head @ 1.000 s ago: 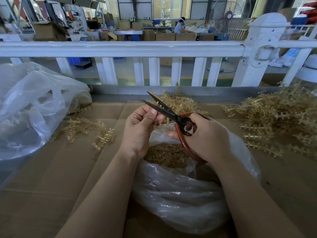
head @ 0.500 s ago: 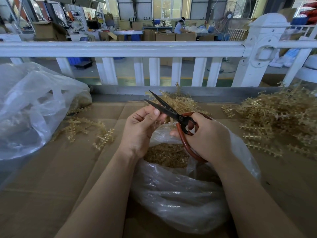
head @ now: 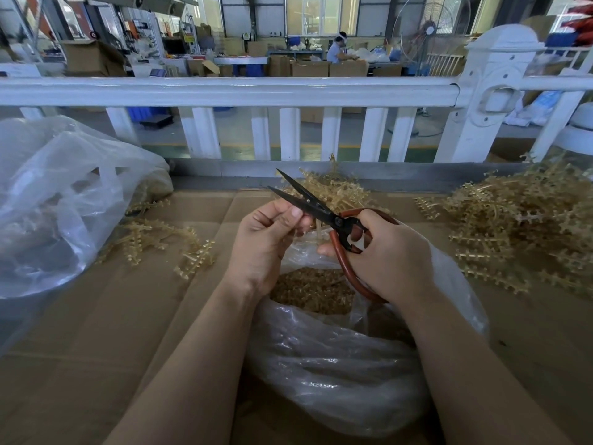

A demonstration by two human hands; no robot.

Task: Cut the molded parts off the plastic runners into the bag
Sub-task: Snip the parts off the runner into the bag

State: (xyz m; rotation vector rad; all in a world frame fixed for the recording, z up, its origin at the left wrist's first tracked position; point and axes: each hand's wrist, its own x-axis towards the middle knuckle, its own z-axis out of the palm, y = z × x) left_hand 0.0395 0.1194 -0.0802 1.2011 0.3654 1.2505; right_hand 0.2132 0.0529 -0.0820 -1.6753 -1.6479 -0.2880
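Big busy workshop behind a white fence, with brown cardboard spread flat as the work surface. Lots done already, going by the clear bag in the middle, open at the top and holding a good heap of small tan cut parts. Lots left too, going by the big tangled pile of runners on the right, well apart from the bag, with more runners just behind the hands and a few loose ones on the left. Another see-through bag slumped at the far left; hard to tell what is inside. Both arms reaching forward, meeting right above the bag's mouth. Left hand turned palm-in, thumb and fingers pinched on a thin pale runner piece, mostly hidden, held up by the blades. Right hand wrapped around the red handles of the scissors, fingers curled through the loop, thumb low by the bag. Black blades parted a little, tips pointing up and away to the left, just past the left thumb. Probably about to snip one more part so it drops into the bag below.
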